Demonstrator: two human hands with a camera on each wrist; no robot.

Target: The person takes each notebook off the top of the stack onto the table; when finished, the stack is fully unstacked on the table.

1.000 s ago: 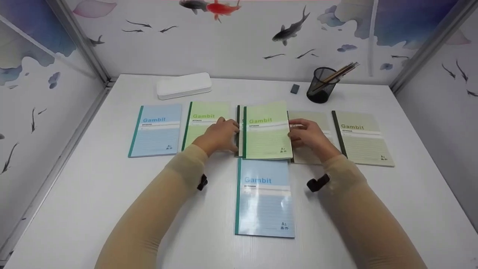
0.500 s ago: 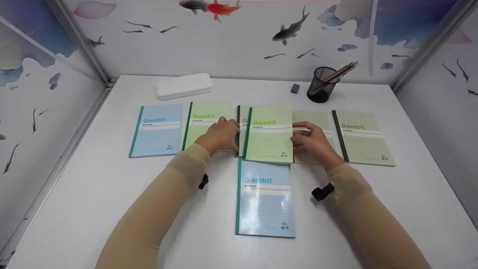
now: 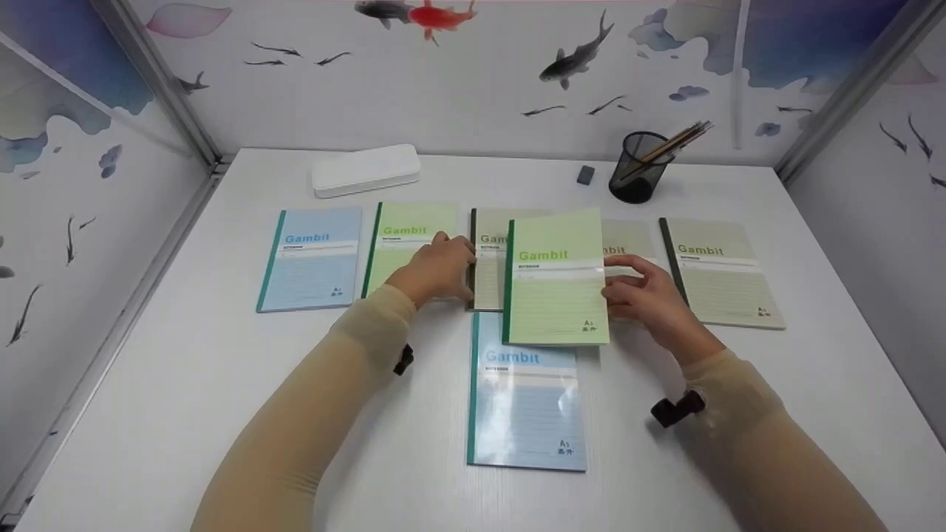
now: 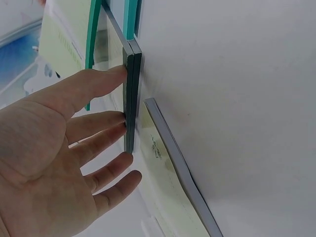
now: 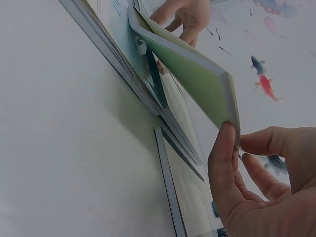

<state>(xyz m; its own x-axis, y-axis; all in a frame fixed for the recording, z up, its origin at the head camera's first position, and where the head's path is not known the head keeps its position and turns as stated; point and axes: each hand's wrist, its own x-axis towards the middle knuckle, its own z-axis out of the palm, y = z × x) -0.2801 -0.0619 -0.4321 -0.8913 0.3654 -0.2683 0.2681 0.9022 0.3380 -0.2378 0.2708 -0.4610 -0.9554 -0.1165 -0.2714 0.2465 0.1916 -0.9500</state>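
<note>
A green notebook (image 3: 554,295) hangs tilted above the table, its right edge pinched between thumb and fingers of my right hand (image 3: 658,303). In the right wrist view its cover (image 5: 192,74) bows and its underside shows. It overlaps a khaki notebook (image 3: 488,277) and the top of a blue notebook (image 3: 526,421) lying in front. My left hand (image 3: 436,270) rests its fingertips and thumb against the dark spine of the khaki notebook. Two stacked dark spines (image 4: 132,89) show there in the left wrist view, with the fingers (image 4: 98,138) spread and fairly straight.
Left in the row lie a blue notebook (image 3: 307,277) and a green notebook (image 3: 414,214). Khaki notebooks (image 3: 723,277) lie to the right, one partly hidden behind my right hand. Along the back stand a white case (image 3: 366,171), a dark eraser (image 3: 585,175) and a mesh pen cup (image 3: 632,188).
My right hand has drawn the green notebook right and toward me, off the khaki notebook, whose cover now shows more. My left hand has stayed at the spine.
</note>
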